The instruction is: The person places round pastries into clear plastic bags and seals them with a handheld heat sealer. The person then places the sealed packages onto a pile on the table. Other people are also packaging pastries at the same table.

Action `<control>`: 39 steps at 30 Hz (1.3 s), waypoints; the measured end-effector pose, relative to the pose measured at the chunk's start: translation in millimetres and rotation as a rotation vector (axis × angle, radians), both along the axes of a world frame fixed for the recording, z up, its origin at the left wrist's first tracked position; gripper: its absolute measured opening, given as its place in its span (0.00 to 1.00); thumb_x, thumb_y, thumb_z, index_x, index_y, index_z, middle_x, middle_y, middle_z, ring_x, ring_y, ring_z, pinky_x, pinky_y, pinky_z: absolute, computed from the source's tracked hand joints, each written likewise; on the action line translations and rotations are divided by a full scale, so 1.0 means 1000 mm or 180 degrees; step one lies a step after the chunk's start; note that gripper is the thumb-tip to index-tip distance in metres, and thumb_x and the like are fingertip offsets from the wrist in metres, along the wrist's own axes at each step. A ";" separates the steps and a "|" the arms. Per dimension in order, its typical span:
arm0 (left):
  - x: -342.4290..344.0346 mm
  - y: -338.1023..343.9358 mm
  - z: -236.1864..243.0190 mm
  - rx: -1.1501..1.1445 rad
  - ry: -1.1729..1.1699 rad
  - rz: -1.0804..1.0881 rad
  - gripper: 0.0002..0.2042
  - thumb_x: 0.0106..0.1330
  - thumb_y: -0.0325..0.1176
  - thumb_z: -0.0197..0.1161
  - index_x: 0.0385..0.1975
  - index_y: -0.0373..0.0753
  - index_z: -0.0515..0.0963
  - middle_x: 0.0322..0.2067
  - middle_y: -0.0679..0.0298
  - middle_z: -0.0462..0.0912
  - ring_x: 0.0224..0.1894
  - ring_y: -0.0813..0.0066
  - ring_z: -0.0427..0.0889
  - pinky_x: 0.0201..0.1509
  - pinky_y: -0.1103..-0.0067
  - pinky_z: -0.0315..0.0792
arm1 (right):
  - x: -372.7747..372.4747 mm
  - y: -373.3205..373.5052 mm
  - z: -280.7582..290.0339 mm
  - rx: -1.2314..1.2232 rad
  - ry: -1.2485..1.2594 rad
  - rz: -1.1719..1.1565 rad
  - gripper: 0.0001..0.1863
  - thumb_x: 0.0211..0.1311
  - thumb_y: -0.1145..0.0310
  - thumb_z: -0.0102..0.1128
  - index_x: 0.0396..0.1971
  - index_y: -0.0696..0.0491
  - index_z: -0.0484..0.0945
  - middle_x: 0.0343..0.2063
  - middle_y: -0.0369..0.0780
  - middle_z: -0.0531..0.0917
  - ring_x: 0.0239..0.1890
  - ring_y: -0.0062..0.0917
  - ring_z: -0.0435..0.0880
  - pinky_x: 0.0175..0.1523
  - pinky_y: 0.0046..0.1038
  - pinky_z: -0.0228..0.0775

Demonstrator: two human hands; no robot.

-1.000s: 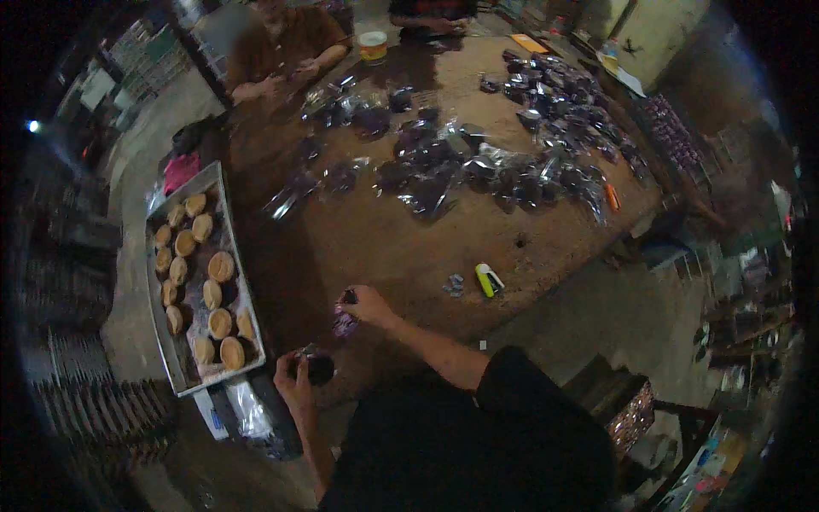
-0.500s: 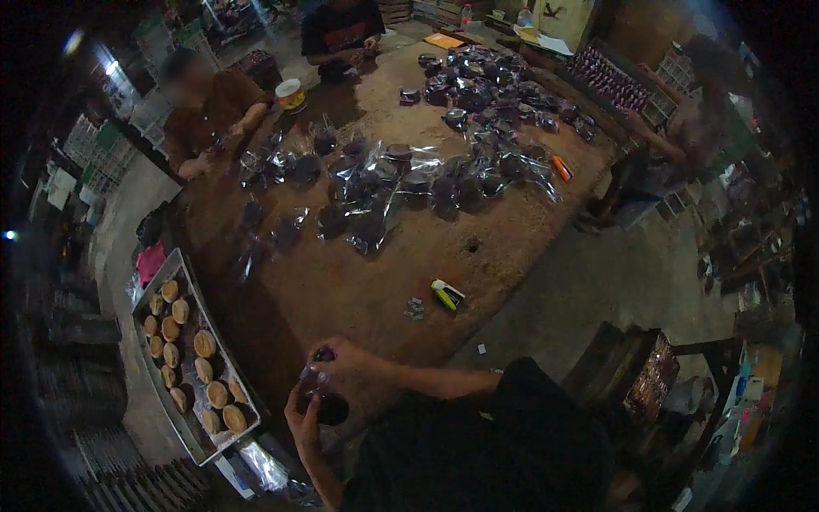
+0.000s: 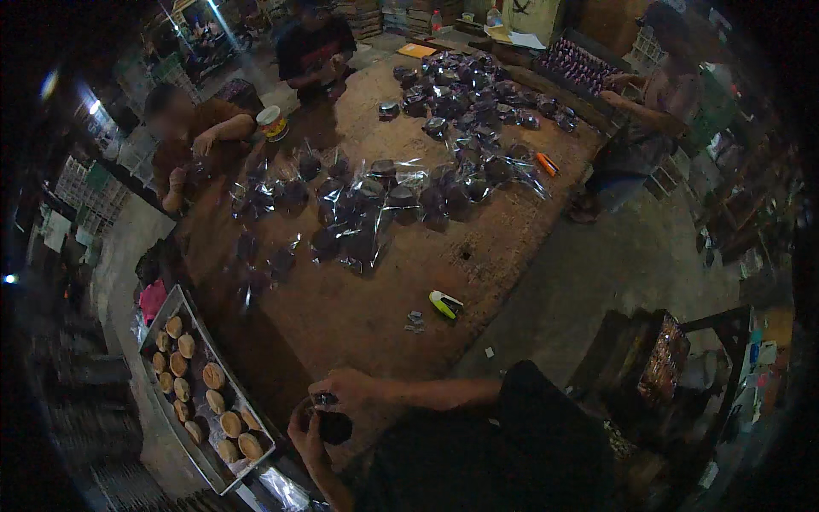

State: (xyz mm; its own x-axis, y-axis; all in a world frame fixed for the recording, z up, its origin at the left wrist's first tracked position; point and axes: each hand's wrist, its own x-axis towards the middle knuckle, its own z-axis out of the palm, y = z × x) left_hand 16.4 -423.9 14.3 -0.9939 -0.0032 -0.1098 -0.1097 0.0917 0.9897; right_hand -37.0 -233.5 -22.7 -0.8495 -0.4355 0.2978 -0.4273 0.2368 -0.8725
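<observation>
Near the front left edge of the table, both hands are together at a dark round cake that seems to be in a clear plastic bag. My left hand has its thumb and fingers closed on the bag from the left. Closed above the cake, my right hand pinches the gathered top of the bag. Its fingertips are partly hidden. A green and black stapler lies to the right on the brown table, with small staple strips beside it.
A metal tray of round tan pastries stands at the left. Many bagged dark cakes spread over the table's middle and far side. An orange tool lies near its right edge. Co-workers sit left, behind and right; a white-and-yellow tub stands far left.
My view has shifted slightly, so the table and tray sit differently in the picture. My right hand has lowered and turned a little over the bag; both hands still hold it.
</observation>
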 end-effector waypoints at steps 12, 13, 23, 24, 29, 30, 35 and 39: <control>-0.008 -0.005 -0.021 0.0215 -0.0296 -0.0035 0.08 0.71 0.28 0.66 0.44 0.32 0.81 0.39 0.64 0.83 0.42 0.78 0.80 0.47 0.80 0.75 | 0.018 -0.004 0.006 -0.0234 -0.0036 -0.0540 0.13 0.66 0.56 0.68 0.36 0.51 0.81 0.33 0.44 0.86 0.39 0.45 0.86 0.40 0.42 0.77; -0.007 -0.004 -0.025 0.0313 -0.0303 0.0080 0.08 0.70 0.28 0.67 0.44 0.32 0.81 0.40 0.64 0.83 0.42 0.78 0.80 0.47 0.80 0.75 | 0.019 -0.002 0.007 -0.0299 -0.0177 -0.0602 0.14 0.66 0.56 0.69 0.35 0.52 0.81 0.33 0.44 0.86 0.39 0.44 0.87 0.40 0.41 0.78; 0.006 0.007 -0.037 0.0806 -0.0355 -0.0235 0.10 0.66 0.28 0.69 0.44 0.33 0.80 0.42 0.60 0.83 0.43 0.74 0.81 0.50 0.77 0.76 | 0.014 0.016 -0.032 -0.1015 -0.1530 0.0051 0.22 0.60 0.51 0.76 0.41 0.54 0.84 0.34 0.40 0.87 0.40 0.30 0.87 0.47 0.35 0.77; 0.007 0.013 -0.035 0.0761 -0.0385 -0.0116 0.10 0.66 0.27 0.69 0.44 0.33 0.80 0.42 0.60 0.83 0.43 0.73 0.81 0.49 0.77 0.76 | 0.013 0.021 -0.038 -0.0931 -0.1731 0.0197 0.23 0.60 0.51 0.76 0.43 0.54 0.85 0.35 0.39 0.87 0.40 0.28 0.86 0.47 0.34 0.77; 0.004 0.046 -0.029 0.0575 -0.0428 0.0481 0.07 0.65 0.25 0.67 0.41 0.32 0.80 0.38 0.61 0.83 0.40 0.72 0.83 0.45 0.77 0.77 | 0.019 0.046 -0.044 -0.0806 -0.1879 -0.0063 0.24 0.62 0.51 0.75 0.47 0.55 0.85 0.38 0.41 0.86 0.44 0.28 0.84 0.52 0.33 0.76; 0.002 0.050 -0.026 0.0898 -0.0562 0.0429 0.08 0.65 0.26 0.68 0.41 0.32 0.81 0.38 0.60 0.83 0.40 0.71 0.83 0.46 0.77 0.77 | 0.020 0.052 -0.040 -0.0844 -0.1730 -0.0138 0.24 0.62 0.51 0.74 0.47 0.55 0.84 0.40 0.42 0.86 0.45 0.28 0.84 0.53 0.32 0.76; -0.006 0.075 -0.008 -0.0230 0.0098 -0.0201 0.11 0.65 0.30 0.71 0.41 0.30 0.84 0.38 0.58 0.85 0.40 0.71 0.83 0.47 0.76 0.78 | 0.024 0.081 -0.010 -0.0750 -0.1502 -0.0569 0.20 0.61 0.55 0.74 0.43 0.55 0.85 0.39 0.43 0.88 0.43 0.30 0.86 0.49 0.33 0.79; -0.018 0.099 -0.003 -0.0749 0.0212 0.0011 0.12 0.65 0.33 0.73 0.40 0.29 0.84 0.35 0.58 0.86 0.38 0.72 0.84 0.45 0.75 0.78 | 0.020 0.110 0.015 -0.1101 -0.1575 -0.1181 0.18 0.66 0.56 0.71 0.42 0.56 0.82 0.41 0.40 0.84 0.43 0.27 0.83 0.52 0.31 0.77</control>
State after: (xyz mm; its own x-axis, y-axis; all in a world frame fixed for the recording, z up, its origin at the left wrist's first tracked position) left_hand -1.7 -324.7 11.6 -0.9989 -0.0244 -0.0399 -0.0456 0.3202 0.9462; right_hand -17.2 -123.6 -8.1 -0.9948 -0.0411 -0.0927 0.0942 -0.0357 -0.9949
